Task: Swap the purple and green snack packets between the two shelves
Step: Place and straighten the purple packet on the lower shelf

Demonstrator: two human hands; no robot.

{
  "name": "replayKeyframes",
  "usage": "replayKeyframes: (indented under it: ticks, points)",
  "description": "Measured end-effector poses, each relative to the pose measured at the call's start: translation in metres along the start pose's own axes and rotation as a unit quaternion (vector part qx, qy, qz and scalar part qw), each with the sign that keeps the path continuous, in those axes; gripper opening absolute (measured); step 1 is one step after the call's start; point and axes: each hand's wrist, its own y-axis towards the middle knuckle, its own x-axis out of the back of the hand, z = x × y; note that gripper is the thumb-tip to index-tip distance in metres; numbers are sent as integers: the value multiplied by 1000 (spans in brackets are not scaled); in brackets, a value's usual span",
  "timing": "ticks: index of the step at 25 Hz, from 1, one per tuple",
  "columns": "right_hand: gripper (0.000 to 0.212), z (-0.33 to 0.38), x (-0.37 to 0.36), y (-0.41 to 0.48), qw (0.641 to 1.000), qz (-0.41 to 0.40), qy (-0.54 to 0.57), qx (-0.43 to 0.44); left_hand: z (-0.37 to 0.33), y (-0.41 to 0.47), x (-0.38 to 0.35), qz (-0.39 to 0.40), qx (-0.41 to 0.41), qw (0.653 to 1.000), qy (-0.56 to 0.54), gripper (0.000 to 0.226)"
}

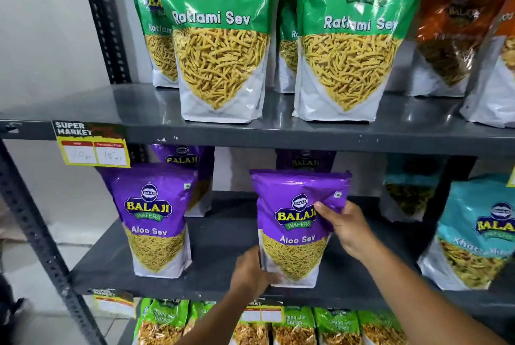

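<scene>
A purple Aloo Sev packet (295,233) stands at the front of the lower shelf (223,238). My left hand (250,272) grips its bottom left corner and my right hand (345,227) grips its upper right side. A second purple packet (154,222) stands to the left, with two more purple packets (192,160) behind in shadow. On the upper shelf (278,135) stand two green Ratlami Sev packets in front, one on the left (220,37) and one on the right (354,37), with more green ones behind them.
Orange packets (457,23) fill the upper shelf's right end. Teal packets (473,233) stand right of the purple ones. Small green packets (334,325) line the shelf below. A yellow price tag (92,146) hangs on the upper shelf's edge. A slotted upright (33,233) runs down the left.
</scene>
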Motion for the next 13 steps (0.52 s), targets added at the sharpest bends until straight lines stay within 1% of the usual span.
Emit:
replayKeyframes:
  ticks: [2, 5, 13]
  points:
    - [28, 4, 22, 4, 1000, -3, -5, 0, -12, 0, -17, -1, -2, 1000, 3, 48]
    - [25, 5, 42, 8, 1000, 1, 4, -1, -24, 1, -35, -4, -4, 1000, 2, 42]
    - [38, 4, 55, 13, 999, 34, 3, -13, -25, 3, -45, 4, 0, 1000, 14, 41]
